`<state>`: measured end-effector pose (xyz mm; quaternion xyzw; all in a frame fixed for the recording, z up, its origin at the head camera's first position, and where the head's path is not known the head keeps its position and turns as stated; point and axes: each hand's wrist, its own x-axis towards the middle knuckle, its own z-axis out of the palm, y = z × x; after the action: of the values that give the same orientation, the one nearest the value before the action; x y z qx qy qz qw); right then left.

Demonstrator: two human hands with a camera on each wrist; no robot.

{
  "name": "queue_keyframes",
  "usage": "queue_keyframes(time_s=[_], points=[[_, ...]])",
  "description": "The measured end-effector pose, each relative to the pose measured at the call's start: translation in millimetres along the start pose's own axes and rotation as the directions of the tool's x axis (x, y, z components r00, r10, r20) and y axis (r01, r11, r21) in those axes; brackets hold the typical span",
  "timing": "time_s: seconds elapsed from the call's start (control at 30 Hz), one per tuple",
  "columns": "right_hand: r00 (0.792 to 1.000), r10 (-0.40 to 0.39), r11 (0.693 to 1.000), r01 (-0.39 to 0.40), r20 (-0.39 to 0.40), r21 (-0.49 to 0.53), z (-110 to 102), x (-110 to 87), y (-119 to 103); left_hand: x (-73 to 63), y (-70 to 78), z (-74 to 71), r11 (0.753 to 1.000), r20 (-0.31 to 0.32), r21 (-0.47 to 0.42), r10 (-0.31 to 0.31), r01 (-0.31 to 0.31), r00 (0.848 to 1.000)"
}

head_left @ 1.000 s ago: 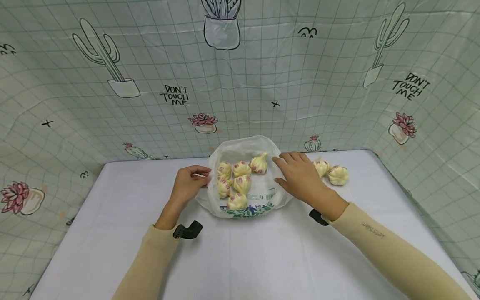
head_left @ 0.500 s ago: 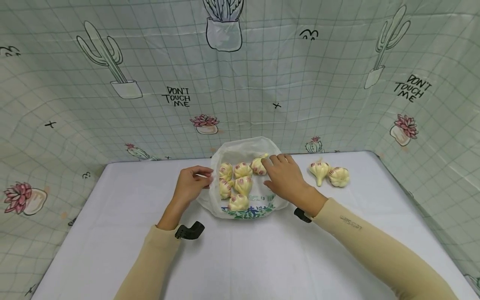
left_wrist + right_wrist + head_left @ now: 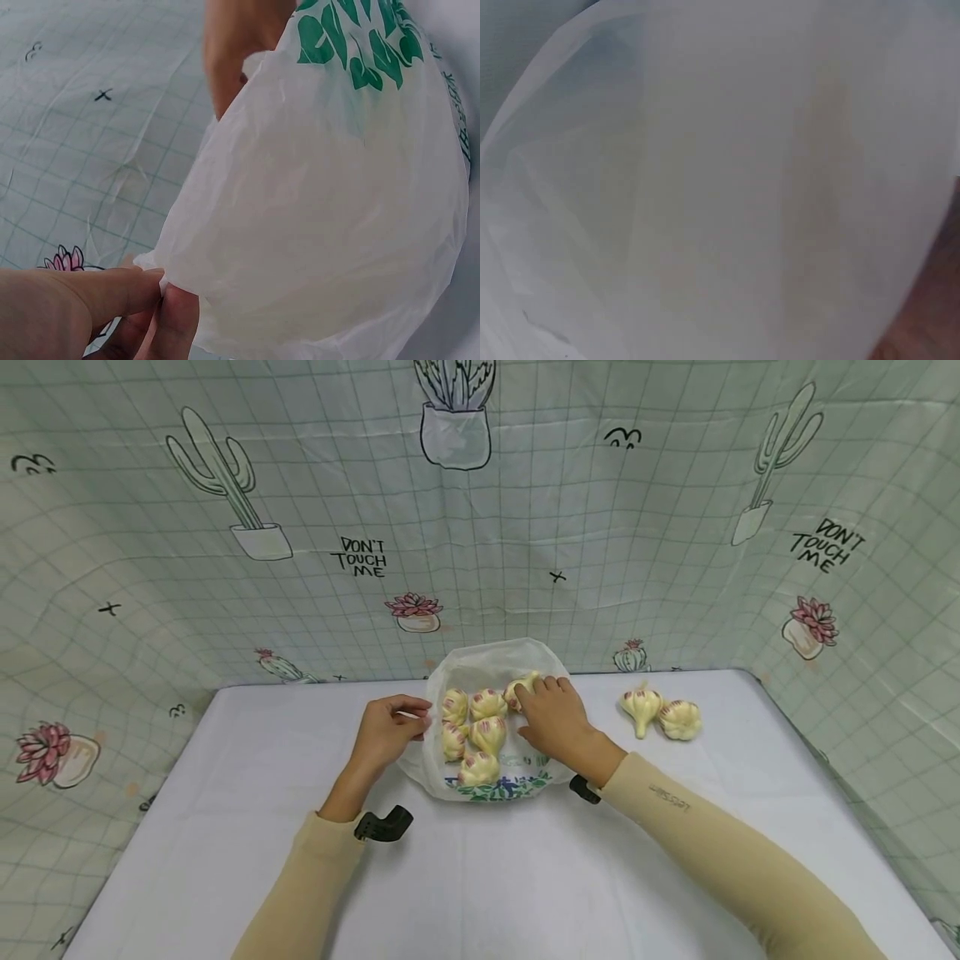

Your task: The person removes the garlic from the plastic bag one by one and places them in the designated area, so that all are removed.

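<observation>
A white plastic bag [image 3: 498, 653] with green and blue leaf print lies on the table, its mouth spread toward me. Inside sit several garlic bulbs [image 3: 488, 735], cream with purple streaks. My left hand [image 3: 386, 731] pinches the bag's left rim between thumb and fingers, seen closely in the left wrist view. My right hand [image 3: 557, 718] is inside the mouth, its fingers over the garlic bulb [image 3: 513, 695] at the back right, thumb spread apart from them. In the right wrist view, the bag's film [image 3: 727, 180] covers nearly everything.
Two more garlic bulbs, one with its stem toward me [image 3: 641, 707] and one rounder [image 3: 680, 720], lie on the white table [image 3: 480, 877] right of the bag. A patterned curtain [image 3: 495, 543] hangs behind the table and along both sides.
My right hand has moved left from the bag's right rim to the back-right garlic bulb, uncovering one of the loose bulbs. My left hand still pinches the left rim.
</observation>
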<state>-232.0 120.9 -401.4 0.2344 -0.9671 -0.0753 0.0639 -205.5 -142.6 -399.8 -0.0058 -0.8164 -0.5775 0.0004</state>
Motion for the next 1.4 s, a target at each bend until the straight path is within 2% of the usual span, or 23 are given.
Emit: queue_keyframes(time_s=[0.17, 0.5, 0.73, 0.87, 1.07, 1.2, 1.4], points=[[0.998, 0.019, 1.0, -0.02, 0.054, 0.024, 5.4, 4.7, -1.8, -0.5, -0.5, 0.6, 1.0, -0.001, 0.006, 0.001, -0.001, 1.0], [0.994, 0.024, 0.998, -0.029, 0.106, 0.051, 11.8, 12.3, -2.8, -0.6, -3.6, 1.6, 1.0, -0.005, -0.004, 0.01, -0.01, 1.0], [0.984, 0.009, 0.985, -0.039, 0.179, 0.168, 14.2, 19.9, 3.6, -0.7, -3.2, 2.8, 1.0, -0.005, -0.004, 0.006, -0.006, 1.0], [0.988, -0.024, 0.974, -0.011, 0.151, 0.227, 15.0, 19.8, 7.3, -0.1, -3.0, 3.0, 1.0, -0.002, -0.003, 0.003, -0.003, 1.0], [0.991, -0.095, 0.965, 0.069, 0.093, 0.251, 16.2, 15.0, 10.8, 1.7, -2.4, 2.2, 1.0, 0.0, 0.004, 0.007, -0.007, 1.0], [0.989, -0.136, 0.961, 0.117, 0.061, 0.251, 15.0, 10.9, 12.1, 2.4, -0.6, 1.4, 1.0, 0.006, 0.005, 0.011, -0.011, 1.0], [0.987, -0.156, 0.963, 0.145, 0.03, 0.227, 14.8, 9.5, 11.3, 2.6, 0.1, 1.2, 1.0, 0.008, 0.003, 0.007, -0.007, 1.0]])
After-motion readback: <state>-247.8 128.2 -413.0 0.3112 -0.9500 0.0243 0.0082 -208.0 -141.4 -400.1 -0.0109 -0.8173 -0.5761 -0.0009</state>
